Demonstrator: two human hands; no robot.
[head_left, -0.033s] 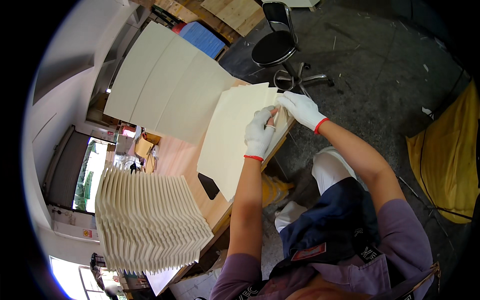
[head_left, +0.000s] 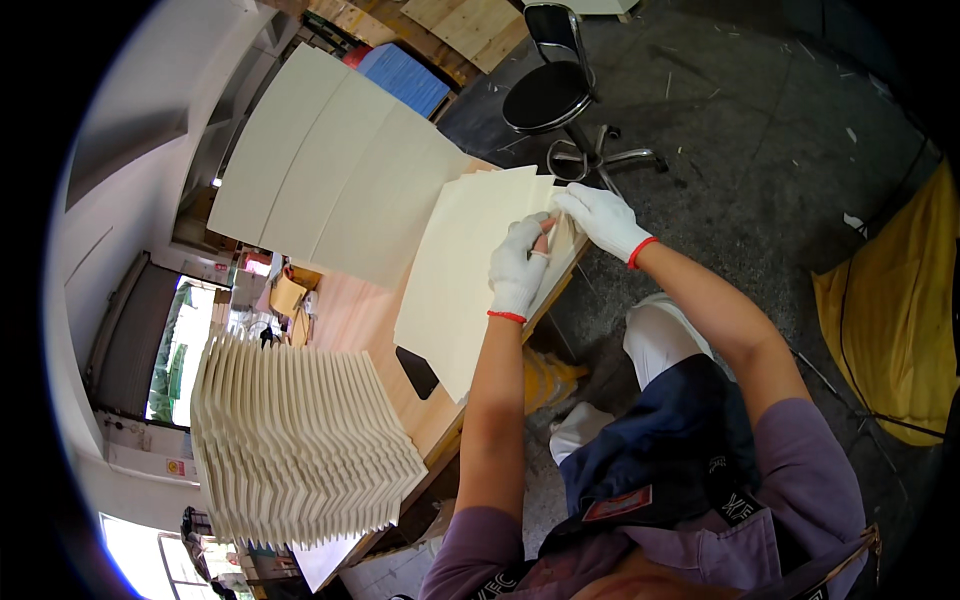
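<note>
A pale cream card sheet [head_left: 470,250] lies flat on the wooden table, with more sheet edges showing under its far right corner. My left hand [head_left: 518,262], in a white glove with a red cuff and some bare fingertips, is closed at the sheet's right edge. Just beyond it my right hand [head_left: 603,217], gloved the same way, grips the narrow strip at that edge near the corner. The fingertips of both hands almost meet there, and part of their grip is hidden. A dark flat object [head_left: 417,373] sticks out from under the sheet.
On the table's left stands a tall stack of folded cream card [head_left: 300,440]. Large cream panels [head_left: 340,165] lie at the far side. A black swivel chair [head_left: 548,97] stands beyond the table, and a yellow cover [head_left: 895,310] hangs at far right.
</note>
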